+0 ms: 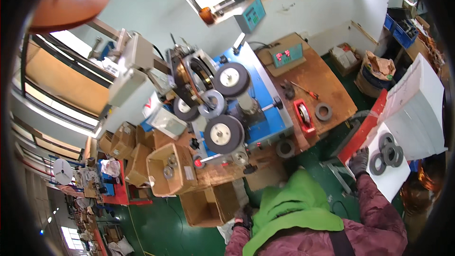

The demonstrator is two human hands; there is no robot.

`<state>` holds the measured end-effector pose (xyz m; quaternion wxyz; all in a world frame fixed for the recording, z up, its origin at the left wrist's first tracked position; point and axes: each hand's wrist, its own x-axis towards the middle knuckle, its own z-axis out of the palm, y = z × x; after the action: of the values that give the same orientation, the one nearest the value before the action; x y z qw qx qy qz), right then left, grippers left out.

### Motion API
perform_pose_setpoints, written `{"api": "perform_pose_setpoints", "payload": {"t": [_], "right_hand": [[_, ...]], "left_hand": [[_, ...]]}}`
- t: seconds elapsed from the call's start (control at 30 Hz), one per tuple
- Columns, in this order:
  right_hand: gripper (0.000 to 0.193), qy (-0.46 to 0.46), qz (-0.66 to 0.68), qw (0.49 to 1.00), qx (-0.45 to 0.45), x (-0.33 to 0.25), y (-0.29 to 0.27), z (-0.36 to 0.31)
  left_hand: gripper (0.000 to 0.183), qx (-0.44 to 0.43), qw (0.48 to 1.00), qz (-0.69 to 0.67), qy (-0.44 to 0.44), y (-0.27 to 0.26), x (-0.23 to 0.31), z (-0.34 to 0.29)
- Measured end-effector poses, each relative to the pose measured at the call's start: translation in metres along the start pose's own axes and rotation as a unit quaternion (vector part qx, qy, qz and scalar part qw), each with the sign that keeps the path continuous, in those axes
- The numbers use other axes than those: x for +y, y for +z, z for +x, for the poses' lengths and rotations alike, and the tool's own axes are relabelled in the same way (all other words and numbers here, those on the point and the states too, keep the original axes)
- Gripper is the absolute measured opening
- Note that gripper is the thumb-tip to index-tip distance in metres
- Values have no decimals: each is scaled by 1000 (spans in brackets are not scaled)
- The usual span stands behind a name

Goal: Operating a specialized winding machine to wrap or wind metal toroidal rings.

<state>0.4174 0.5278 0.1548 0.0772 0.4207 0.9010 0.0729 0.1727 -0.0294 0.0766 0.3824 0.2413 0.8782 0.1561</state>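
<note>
In a dark glove, my right hand rests at the left edge of a white board, its fingers partly spread. Several dark grey rings lie overlapping on that board, just right of the hand. My left hand, also gloved, is low beside an open cardboard box; its fingers are too dark and small to read. Ahead stands a blue-based winding machine with black rollers. A grey ring sits upright between the rollers, apart from both hands.
The wooden bench bears a teal display box, a screwdriver, a red tape dispenser and loose rings. Another cardboard box holds metal rings. White sheets stand at right; copper wire lies below.
</note>
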Motion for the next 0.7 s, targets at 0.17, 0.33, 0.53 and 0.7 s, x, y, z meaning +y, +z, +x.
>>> {"api": "perform_pose_setpoints", "payload": {"t": [0.17,0.33,0.53,0.7], "right_hand": [[26,-14,8,1000,-23,-8,-16,11],[25,-29,1,1000,-1,-6,-14,7],[24,-25,-9,999,-37,-4,-20,9],[23,-31,4,999,-37,-4,-24,11]], "left_hand": [[42,80,660,-695,-274,-4,17,27],[40,95,650,-694,-295,-10,51,34],[37,86,639,-688,-333,-4,64,35],[38,104,639,-692,-321,11,72,26]]}}
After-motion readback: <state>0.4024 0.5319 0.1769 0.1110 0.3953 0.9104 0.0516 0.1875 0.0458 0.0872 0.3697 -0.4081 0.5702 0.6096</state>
